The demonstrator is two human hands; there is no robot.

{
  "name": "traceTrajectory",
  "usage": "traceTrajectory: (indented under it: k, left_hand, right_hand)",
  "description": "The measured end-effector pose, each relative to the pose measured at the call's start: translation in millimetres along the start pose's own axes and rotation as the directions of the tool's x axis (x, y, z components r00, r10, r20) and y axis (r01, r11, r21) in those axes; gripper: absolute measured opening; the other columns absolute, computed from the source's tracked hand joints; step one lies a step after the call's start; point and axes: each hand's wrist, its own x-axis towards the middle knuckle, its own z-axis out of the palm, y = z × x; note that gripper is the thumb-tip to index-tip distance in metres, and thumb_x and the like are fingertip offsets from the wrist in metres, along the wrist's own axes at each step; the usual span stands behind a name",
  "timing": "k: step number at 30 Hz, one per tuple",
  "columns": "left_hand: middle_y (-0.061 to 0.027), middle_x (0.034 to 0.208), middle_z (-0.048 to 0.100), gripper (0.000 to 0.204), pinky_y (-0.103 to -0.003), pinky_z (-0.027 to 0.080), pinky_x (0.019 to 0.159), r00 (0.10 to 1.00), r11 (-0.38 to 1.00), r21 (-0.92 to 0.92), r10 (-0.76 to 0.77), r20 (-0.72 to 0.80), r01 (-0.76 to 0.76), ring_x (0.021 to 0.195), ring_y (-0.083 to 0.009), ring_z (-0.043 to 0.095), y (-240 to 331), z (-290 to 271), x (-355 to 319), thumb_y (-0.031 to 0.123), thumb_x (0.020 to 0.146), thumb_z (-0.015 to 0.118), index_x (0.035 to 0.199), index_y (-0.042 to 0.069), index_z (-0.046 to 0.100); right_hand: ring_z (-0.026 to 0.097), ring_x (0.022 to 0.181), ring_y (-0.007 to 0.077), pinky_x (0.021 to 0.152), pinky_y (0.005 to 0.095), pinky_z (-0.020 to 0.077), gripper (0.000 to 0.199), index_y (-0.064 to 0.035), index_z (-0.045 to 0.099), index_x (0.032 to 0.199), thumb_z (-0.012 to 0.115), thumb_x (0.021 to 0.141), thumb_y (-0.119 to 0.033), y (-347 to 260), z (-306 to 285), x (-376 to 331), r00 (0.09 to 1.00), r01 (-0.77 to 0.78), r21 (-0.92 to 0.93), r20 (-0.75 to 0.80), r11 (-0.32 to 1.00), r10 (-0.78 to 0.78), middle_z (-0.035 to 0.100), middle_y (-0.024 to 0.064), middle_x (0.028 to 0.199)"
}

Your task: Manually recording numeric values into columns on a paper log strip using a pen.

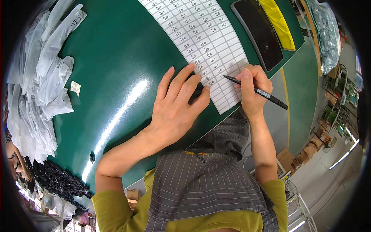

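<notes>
Right hand (252,89) has its fingers closed around a black pen (256,91), tip down on the white label sheet (201,42), touching a cell near the sheet's right edge, close to its near end. Pen barrel trails off toward 4 o'clock from the tip.

Left hand (177,106) lies flat, fingers spread and open, gripping nothing. Fingertips press the sheet's left edge near its bottom corner; palm rests on the green worktop (116,58).

Sheet runs from 12 o'clock of the view down to centre, tilted. Most cells in the left columns carry handwritten marks; the cells near the pen and along the bottom rows are blank.

At 1 o'clock from the right hand: a black tray (258,33) just beside the sheet, with a yellow piece (279,23) along its far side. At 9 o'clock, well apart from the hands: a heap of clear plastic bags (38,77) on the worktop's left edge. Single small white label (75,87) lies beside that heap. Dark bundle (58,179) at 7 o'clock.
</notes>
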Motion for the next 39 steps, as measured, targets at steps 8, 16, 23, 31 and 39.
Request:
traceTrajectory:
  k: [8, 16, 23, 31, 39]
  left_hand:
    - [-0.0116, 0.121, 0.055, 0.038, -0.053, 0.034, 0.108, 1.0, 1.0, 0.005, -0.002, 0.007, 0.002, 0.128, -0.0331, 0.049, -1, 0, -1, 0.002, 0.07, 0.069, 0.106, 0.012, 0.068]
    - [-0.0116, 0.121, 0.055, 0.038, -0.053, 0.034, 0.107, 1.0, 1.0, 0.004, 0.003, 0.006, -0.003, 0.128, -0.0333, 0.049, 0, 0, -1, 0.002, 0.07, 0.069, 0.107, 0.012, 0.068]
    - [-0.0114, 0.121, 0.054, 0.041, -0.053, 0.035, 0.107, 1.0, 1.0, 0.02, 0.019, -0.01, -0.019, 0.128, -0.0329, 0.049, -1, 1, -2, 0.001, 0.068, 0.069, 0.107, 0.012, 0.068]
    - [-0.0107, 0.121, 0.055, 0.045, -0.053, 0.034, 0.108, 1.0, 1.0, 0.011, 0.013, 0.01, -0.013, 0.128, -0.0326, 0.049, -1, 0, -2, 0.001, 0.065, 0.072, 0.109, 0.013, 0.068]
    - [-0.0103, 0.12, 0.056, 0.041, -0.054, 0.034, 0.108, 1.0, 1.0, 0.0, 0.002, 0.011, -0.002, 0.128, -0.0326, 0.048, -1, -1, -2, 0.001, 0.068, 0.071, 0.107, 0.012, 0.068]
  right_hand:
    - [0.054, 0.056, 0.0069, 0.052, 0.0216, 0.0423, 0.015, 0.0011, 0.058, 0.076, 0.063, 0.089, -0.004, -3, -1, 1, 0.997, -0.053, -0.019, 0.048, 0.998, 0.054, 0.064, 0.0035, 0.067]
    - [0.055, 0.057, 0.0055, 0.052, 0.0212, 0.0419, 0.016, 0.0002, 0.059, 0.075, 0.062, 0.09, -0.005, -3, -1, 1, 0.999, -0.047, -0.046, 0.005, 0.998, 0.047, 0.063, 0.0026, 0.066]
    - [0.048, 0.058, 0.0056, 0.049, 0.0191, 0.0377, 0.022, -0.0031, 0.053, 0.084, 0.049, 0.099, -0.019, 0, -23, 10, 0.989, -0.092, 0.509, -0.051, 0.856, 0.137, 0.055, 0.0042, 0.072]
    - [0.046, 0.051, 0.0075, 0.046, 0.0233, 0.0344, 0.017, -0.0015, 0.057, 0.073, 0.064, 0.088, -0.004, -8, 3, -20, 0.983, 0.098, -0.011, 0.154, 0.995, -0.095, 0.056, 0.002, 0.062]
    - [0.046, 0.051, 0.0084, 0.047, 0.0237, 0.0346, 0.016, -0.0015, 0.059, 0.073, 0.067, 0.086, -0.005, -6, 9, -21, 0.992, 0.068, -0.043, 0.106, 0.997, -0.063, 0.056, 0.002, 0.061]
